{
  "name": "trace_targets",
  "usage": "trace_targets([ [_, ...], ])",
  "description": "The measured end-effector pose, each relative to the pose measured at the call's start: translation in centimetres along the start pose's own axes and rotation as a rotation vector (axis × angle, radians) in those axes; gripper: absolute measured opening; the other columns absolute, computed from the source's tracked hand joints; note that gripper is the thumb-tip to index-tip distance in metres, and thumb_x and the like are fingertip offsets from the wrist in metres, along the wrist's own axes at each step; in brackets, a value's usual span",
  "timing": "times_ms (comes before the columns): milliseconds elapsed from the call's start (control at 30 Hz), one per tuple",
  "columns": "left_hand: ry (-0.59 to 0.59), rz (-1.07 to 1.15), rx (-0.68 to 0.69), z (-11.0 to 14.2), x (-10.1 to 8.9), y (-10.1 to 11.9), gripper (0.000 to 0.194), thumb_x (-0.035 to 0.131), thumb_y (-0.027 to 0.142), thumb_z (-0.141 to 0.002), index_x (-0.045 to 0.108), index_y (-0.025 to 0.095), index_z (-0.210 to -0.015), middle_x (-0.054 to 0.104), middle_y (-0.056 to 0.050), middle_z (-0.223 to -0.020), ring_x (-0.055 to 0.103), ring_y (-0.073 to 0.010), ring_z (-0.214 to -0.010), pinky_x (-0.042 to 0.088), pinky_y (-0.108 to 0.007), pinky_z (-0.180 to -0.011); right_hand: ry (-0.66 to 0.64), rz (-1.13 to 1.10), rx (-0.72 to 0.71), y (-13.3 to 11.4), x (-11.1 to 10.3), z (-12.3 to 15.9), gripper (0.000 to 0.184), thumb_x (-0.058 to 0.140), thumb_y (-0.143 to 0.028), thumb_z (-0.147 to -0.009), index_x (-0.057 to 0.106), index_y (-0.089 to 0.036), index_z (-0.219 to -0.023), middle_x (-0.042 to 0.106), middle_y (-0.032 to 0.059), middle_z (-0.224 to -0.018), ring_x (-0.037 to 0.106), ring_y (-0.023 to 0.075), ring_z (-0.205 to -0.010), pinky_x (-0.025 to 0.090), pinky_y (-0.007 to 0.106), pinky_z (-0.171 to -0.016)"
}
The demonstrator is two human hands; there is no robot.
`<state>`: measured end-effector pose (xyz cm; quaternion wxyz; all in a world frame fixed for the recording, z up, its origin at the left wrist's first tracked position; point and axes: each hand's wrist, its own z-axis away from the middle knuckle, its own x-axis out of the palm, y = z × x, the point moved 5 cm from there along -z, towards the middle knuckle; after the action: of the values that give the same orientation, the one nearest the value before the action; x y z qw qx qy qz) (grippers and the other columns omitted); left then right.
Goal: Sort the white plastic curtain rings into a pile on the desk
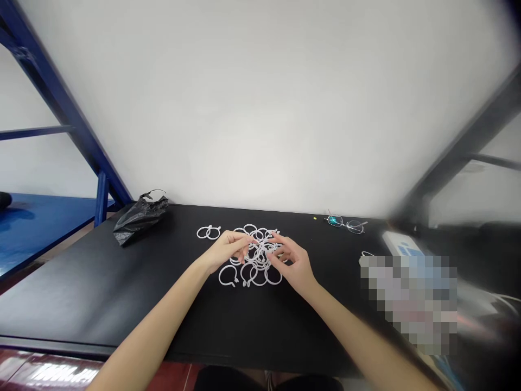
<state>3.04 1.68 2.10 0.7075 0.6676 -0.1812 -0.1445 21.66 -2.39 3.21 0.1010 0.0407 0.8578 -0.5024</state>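
A pile of white plastic rings (259,274), which look like curtain rings with small split ends, lies on the black table (163,304) in front of me. My left hand (230,248) is at the pile's left side, its thumb pressed toward the curled fingers. Whatever is in that pinch, if anything, is too small to make out. On the right side of the pile is my right hand (291,262), thumb and fingers apart and curved over the rings. Both hands hide part of the pile. Two overlapping rings (209,233) lie apart at the upper left.
A crumpled black plastic bag (140,217) rests at the back left. Eyeglasses (345,224) lie near the wall at the back right. A white box-like object (402,244) and a pixelated patch are on the right. Blue metal frame bars (77,119) rise at the left.
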Motion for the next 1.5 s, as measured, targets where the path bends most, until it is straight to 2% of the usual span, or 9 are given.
trace_targets([
  [133, -0.02, -0.025, 0.017, -0.1, 1.3, -0.4, 0.035, 0.071, 0.047, -0.078, 0.075, 0.013, -0.089, 0.051, 0.005, -0.051, 0.041, -0.0037, -0.04, 0.05, -0.022, -0.048, -0.138, 0.032, -0.143, -1.4, 0.4, 0.1, 0.032, 0.066, -0.02, -0.082, 0.069, -0.025, -0.113, 0.068, 0.0077, -0.105, 0.068, 0.0145, -0.074, 0.057, 0.024, -0.055],
  [300, 0.036, -0.014, 0.051, -0.2, 1.8, -0.4, 0.037, 0.071, 0.048, -0.076, 0.075, 0.013, -0.088, 0.047, 0.006, -0.05, 0.036, -0.0032, -0.039, 0.048, -0.022, -0.045, -0.099, 0.089, -0.215, -1.9, 0.2, 0.0, 0.013, 0.065, -0.02, -0.085, 0.074, -0.022, -0.094, 0.071, 0.0064, -0.09, 0.067, 0.0155, -0.075, 0.058, 0.025, -0.058],
  [467, 0.104, -0.149, 0.105, 0.1, 2.2, -0.3, 0.04, 0.06, 0.05, -0.084, 0.072, 0.013, -0.094, 0.052, 0.003, -0.058, 0.044, -0.0054, -0.04, 0.038, -0.019, -0.04, -0.037, 0.101, -0.155, -0.9, 0.6, 0.3, 0.009, 0.066, -0.024, -0.085, 0.073, -0.021, -0.09, 0.069, 0.0051, -0.083, 0.065, 0.0146, -0.07, 0.058, 0.025, -0.059],
  [533, 0.134, -0.307, 0.227, 0.5, 2.7, 0.2, 0.04, 0.053, 0.049, -0.09, 0.07, 0.014, -0.099, 0.055, 0.002, -0.063, 0.045, -0.0066, -0.044, 0.04, -0.02, -0.044, -0.027, 0.091, -0.147, -0.9, 0.8, 0.5, 0.009, 0.066, -0.026, -0.086, 0.072, -0.021, -0.086, 0.068, 0.005, -0.08, 0.064, 0.015, -0.07, 0.058, 0.026, -0.059],
  [700, 0.252, -0.766, 0.742, 2.7, 4.1, 2.2, 0.022, 0.053, 0.034, -0.091, 0.064, 0.015, -0.093, 0.054, 0.001, -0.065, 0.046, -0.0101, -0.056, 0.042, -0.023, -0.057, -0.018, 0.0, -0.114, -1.5, 1.2, 0.9, 0.01, 0.068, -0.03, -0.085, 0.072, -0.021, -0.082, 0.067, 0.0048, -0.078, 0.064, 0.0156, -0.068, 0.058, 0.029, -0.062],
  [833, 0.291, -0.82, 0.9, 3.4, 4.1, 2.6, 0.024, 0.044, 0.023, -0.094, 0.058, 0.016, -0.077, 0.055, -0.001, -0.063, 0.045, -0.0098, -0.053, 0.039, -0.023, -0.054, -0.043, -0.111, -0.076, -1.5, 1.6, 1.0, 0.008, 0.073, -0.029, -0.081, 0.074, -0.022, -0.08, 0.068, 0.004, -0.076, 0.065, 0.0164, -0.068, 0.058, 0.03, -0.062],
  [1100, 0.301, -0.781, 0.847, 2.9, 3.4, 2.2, 0.038, 0.036, 0.025, -0.097, 0.057, 0.016, -0.068, 0.053, 0.0, -0.055, 0.046, -0.0097, -0.048, 0.037, -0.024, -0.051, -0.183, -0.275, -0.017, -1.3, 2.0, 1.0, 0.01, 0.071, -0.029, -0.083, 0.078, -0.025, -0.09, 0.072, 0.0034, -0.085, 0.071, 0.0174, -0.073, 0.062, 0.033, -0.07],
  [1333, 0.294, -0.785, 0.829, 2.9, 3.3, 2.1, 0.04, 0.036, 0.028, -0.097, 0.057, 0.016, -0.066, 0.055, -0.001, -0.054, 0.048, -0.0103, -0.049, 0.038, -0.024, -0.053, -0.155, -0.249, -0.029, -1.5, 2.3, 1.1, 0.01, 0.07, -0.031, -0.084, 0.076, -0.022, -0.086, 0.071, 0.0028, -0.077, 0.07, 0.0159, -0.067, 0.061, 0.031, -0.067],
  [1500, 0.274, -0.8, 0.735, 2.4, 2.3, 2.0, 0.037, 0.044, 0.037, -0.093, 0.061, 0.016, -0.069, 0.059, -0.001, -0.057, 0.049, -0.0107, -0.05, 0.039, -0.024, -0.054, -0.087, -0.213, 0.055, -0.5, 2.1, 1.1, 0.015, 0.072, -0.035, -0.081, 0.075, -0.021, -0.088, 0.072, 0.0037, -0.082, 0.071, 0.0173, -0.069, 0.062, 0.033, -0.07],
])
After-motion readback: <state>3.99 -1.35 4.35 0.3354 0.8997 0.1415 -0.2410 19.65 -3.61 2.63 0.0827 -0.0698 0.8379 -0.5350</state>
